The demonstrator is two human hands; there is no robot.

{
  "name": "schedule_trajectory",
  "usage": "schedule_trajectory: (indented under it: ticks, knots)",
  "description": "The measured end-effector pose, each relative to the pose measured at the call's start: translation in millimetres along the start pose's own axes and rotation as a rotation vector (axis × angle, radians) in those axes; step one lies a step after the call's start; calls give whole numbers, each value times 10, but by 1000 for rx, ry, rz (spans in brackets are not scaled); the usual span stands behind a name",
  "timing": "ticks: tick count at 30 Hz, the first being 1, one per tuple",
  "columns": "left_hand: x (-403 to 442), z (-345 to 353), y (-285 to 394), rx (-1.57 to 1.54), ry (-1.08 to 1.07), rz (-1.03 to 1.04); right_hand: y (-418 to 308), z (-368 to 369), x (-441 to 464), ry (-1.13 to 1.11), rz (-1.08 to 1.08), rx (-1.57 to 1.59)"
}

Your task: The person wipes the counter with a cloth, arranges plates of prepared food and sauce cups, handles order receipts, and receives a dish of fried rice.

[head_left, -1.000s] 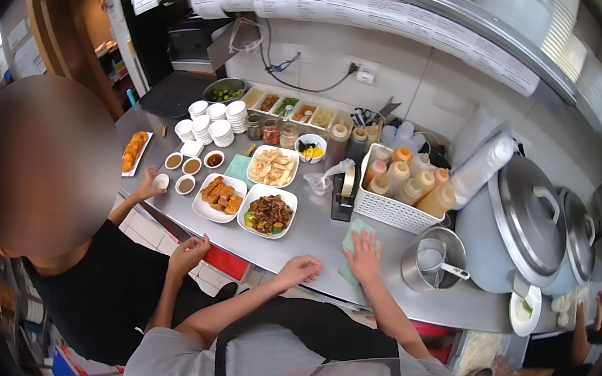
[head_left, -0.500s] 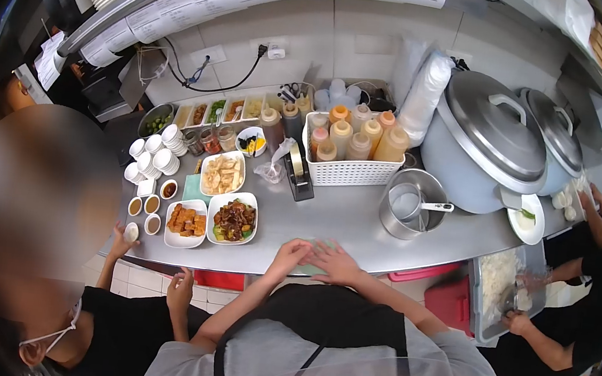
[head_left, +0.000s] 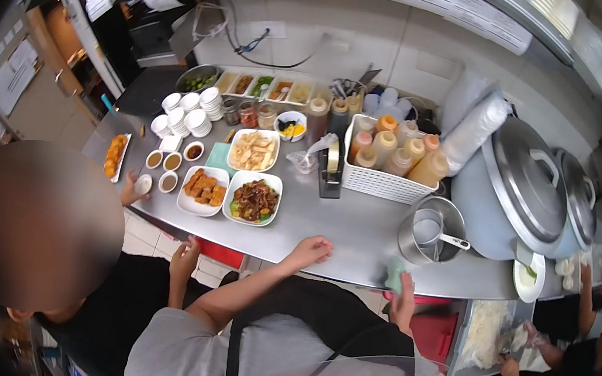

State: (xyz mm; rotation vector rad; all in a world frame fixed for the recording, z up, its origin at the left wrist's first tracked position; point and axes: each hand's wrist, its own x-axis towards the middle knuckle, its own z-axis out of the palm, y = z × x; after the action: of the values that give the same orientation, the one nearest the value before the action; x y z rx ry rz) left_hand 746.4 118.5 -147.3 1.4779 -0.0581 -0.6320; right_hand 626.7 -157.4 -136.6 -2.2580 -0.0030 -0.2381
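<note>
In the head view, grips a green cloth [head_left: 394,274] in the right hand [head_left: 402,303], with fingers closed about its lower part, at the front edge of the metal tabletop [head_left: 351,238]. Cannot tell, for the blur, about contact between cloth and tabletop. Holds the left hand [head_left: 311,251] near the same edge, well apart from the right, with fingers loosely bent and nothing visible in their grasp.

Has a steel pot [head_left: 412,251] just beyond the cloth, with a white-handled utensil [head_left: 454,242] inside. Faces, farther back, a tape dispenser [head_left: 330,173] beside a white basket [head_left: 383,185] full of squeeze bottles [head_left: 398,159].

Has, beyond and to the left of the left hand, a white dish [head_left: 276,207] of glossy brown food over greens, next to another of fried pieces [head_left: 204,190], with a bowl of pale slices [head_left: 254,151] behind. Shares the space at left with a co-worker [head_left: 101,277] in black, with a small white cup [head_left: 143,184] in one hand. Has a tub [head_left: 458,347] of rice-like food below, at right.
</note>
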Motion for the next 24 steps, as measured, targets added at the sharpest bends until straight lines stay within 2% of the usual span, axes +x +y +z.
schedule_trajectory:
  ticks: [2, 3, 5, 11, 16, 19, 21, 24]
  knots:
    - [-18, 6, -11, 1, 7, 13, -40, 180, 114, -187, -91, -423]
    - [-13, -5, -13, -15, 24, 14, -11, 304, 182, -206, -105, -427]
    - [-26, -42, -71, 58, 26, 5, 14, 502, 353, -249, -245, -645]
    - [-217, -215, -87, 34, 157, -14, 15, 1030, 1179, -191, -300, -622]
    - [-423, -337, -111, -23, 244, -57, -340, 1499, 1396, -292, -416, -591]
    - [-542, -503, -150, -91, 375, -17, -540, 1673, 1233, -356, -556, -552]
    - [-628, -633, -151, -240, 686, 85, -628, 1641, 1117, -402, -634, -530]
    - [-737, -845, -96, -307, 940, 191, -684, 1436, 959, -497, -784, -479]
